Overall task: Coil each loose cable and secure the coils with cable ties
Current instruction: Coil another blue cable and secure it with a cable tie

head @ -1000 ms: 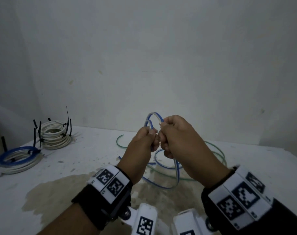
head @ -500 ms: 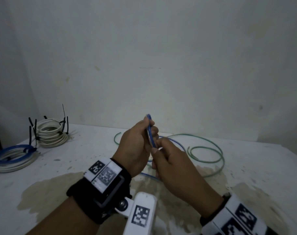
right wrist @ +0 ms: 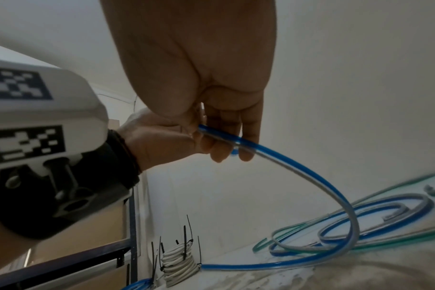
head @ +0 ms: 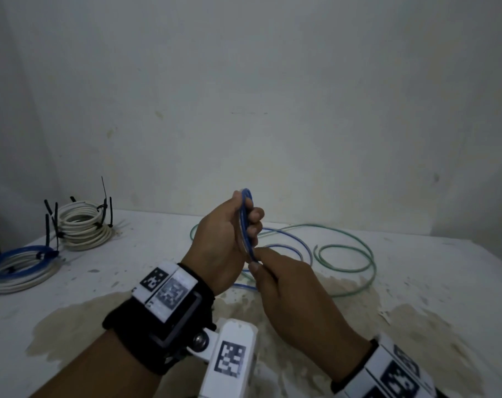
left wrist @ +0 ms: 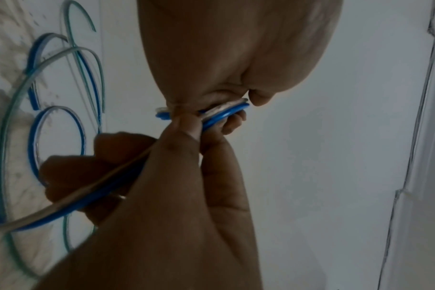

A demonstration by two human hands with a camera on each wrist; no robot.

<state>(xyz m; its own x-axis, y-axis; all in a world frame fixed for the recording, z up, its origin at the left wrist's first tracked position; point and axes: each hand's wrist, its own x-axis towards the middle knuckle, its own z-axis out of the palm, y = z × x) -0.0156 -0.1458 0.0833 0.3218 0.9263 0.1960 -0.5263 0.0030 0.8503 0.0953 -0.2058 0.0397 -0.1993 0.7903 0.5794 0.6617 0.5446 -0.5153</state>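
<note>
My left hand (head: 227, 239) holds the started coil (head: 246, 222) of the blue cable (head: 290, 251), fingers curled round it, loops standing on edge, plane roughly vertical and edge-on to me. The coil's top pokes above my thumb; its bottom sits at my right fingertips.

My right hand (head: 287, 285) is just below and right of the left, touching the coil's lower edge. Thumb and forefinger pinch the running length right where it leaves the coil. The right wrist view shows the cable passing under my curled fingers (right wrist: 232, 137), then dropping in a long arc down and away to the bench (head: 416, 282).

Key relation: the slack lies beyond and below both hands, mostly to the right of the left hand. The free cable runs down from the pinch, loops on the bench, and crosses the green cable (head: 356, 251) there. So the right hand is the nearer one to the slack; the left only needs to hold the coil.

My read: the next wrap means sliding the right hand down the cable, then bringing it up and over the top of the coil, in line with the coil's plane. Risk: the blue loops overlap the green ones, so a pull may drag green along.

Two tied coils (head: 83, 225) sit far off to my left, no ties yet on this one.
</note>
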